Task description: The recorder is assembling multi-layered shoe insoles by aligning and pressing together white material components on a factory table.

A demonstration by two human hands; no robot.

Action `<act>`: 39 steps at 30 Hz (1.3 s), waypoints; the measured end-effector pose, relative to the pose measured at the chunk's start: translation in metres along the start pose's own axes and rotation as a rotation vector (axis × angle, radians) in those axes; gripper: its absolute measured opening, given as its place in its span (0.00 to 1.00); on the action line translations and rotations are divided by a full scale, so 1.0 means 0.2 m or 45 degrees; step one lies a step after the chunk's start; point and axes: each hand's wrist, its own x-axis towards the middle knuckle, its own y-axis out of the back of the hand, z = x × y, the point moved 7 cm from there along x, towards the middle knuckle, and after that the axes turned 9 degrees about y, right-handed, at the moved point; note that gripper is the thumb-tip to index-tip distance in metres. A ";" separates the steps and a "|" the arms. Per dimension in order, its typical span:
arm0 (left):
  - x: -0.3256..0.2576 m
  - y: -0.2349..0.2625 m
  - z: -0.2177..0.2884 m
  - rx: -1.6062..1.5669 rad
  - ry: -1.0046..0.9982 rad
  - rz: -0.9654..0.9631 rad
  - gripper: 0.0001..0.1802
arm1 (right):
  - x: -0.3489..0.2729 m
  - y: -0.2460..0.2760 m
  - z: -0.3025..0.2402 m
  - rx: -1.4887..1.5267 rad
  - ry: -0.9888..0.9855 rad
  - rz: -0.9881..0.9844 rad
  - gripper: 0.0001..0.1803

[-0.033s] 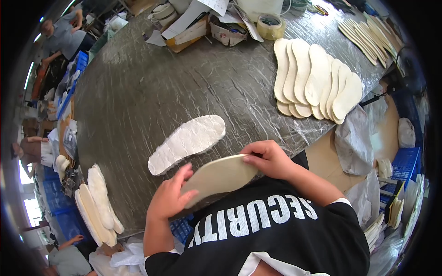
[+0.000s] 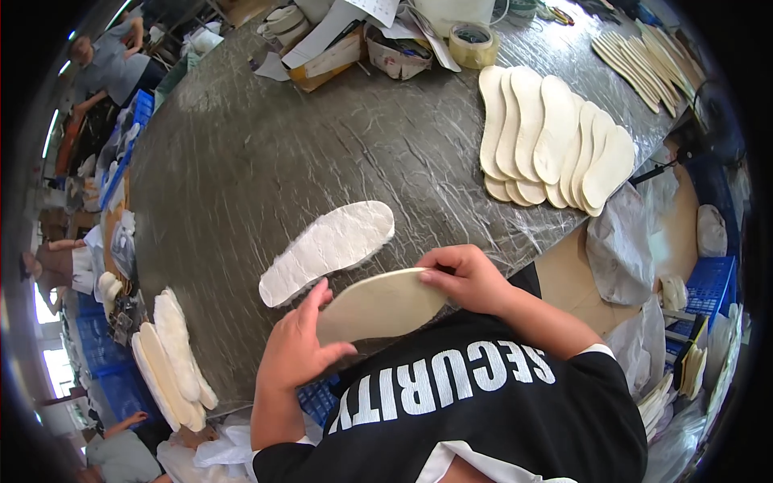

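A cream-coloured insole is held tilted above the table's near edge, in front of my body. My right hand pinches its upper right edge between thumb and fingers. Around the insole's left end is my left hand, thumb and fingers spread apart; the end lies near or against the palm. Just beyond them a white insole with a wrinkled, fuzzy-edged surface lies flat on the dark table.
Overlapping cream insoles lie at the right, with another row farther back. Fluffy and plain insoles are stacked at the left edge. A tape roll and a box of tools stand at the back. Other people are at the far left.
My left thumb and fingers have spread wider at the insole's left end. The held insole has shifted very slightly left; my right hand keeps its pinch.
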 end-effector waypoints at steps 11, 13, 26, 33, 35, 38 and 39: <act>0.10 0.34 0.04 0.513 -0.098 0.620 0.43 | 0.25 0.13 0.12 0.271 -0.280 0.259 0.23; 0.18 0.38 0.01 0.478 -0.100 0.583 0.42 | 0.25 0.14 0.17 0.265 -0.302 0.266 0.24; 0.45 0.22 0.03 0.535 -0.329 0.442 0.41 | 0.25 0.05 0.18 0.183 -0.033 0.057 0.39; 0.46 0.21 0.00 0.530 -0.285 0.389 0.42 | 0.26 0.06 0.20 0.245 -0.016 0.065 0.40; 0.46 0.21 0.00 0.492 -0.243 0.383 0.42 | 0.26 0.05 0.20 0.254 -0.046 0.038 0.40; 0.45 0.21 -0.03 0.492 -0.194 0.381 0.43 | 0.26 0.05 0.19 0.258 -0.028 0.043 0.39; 0.44 0.20 -0.02 0.497 -0.197 0.375 0.43 | 0.26 0.06 0.19 0.262 -0.027 0.050 0.39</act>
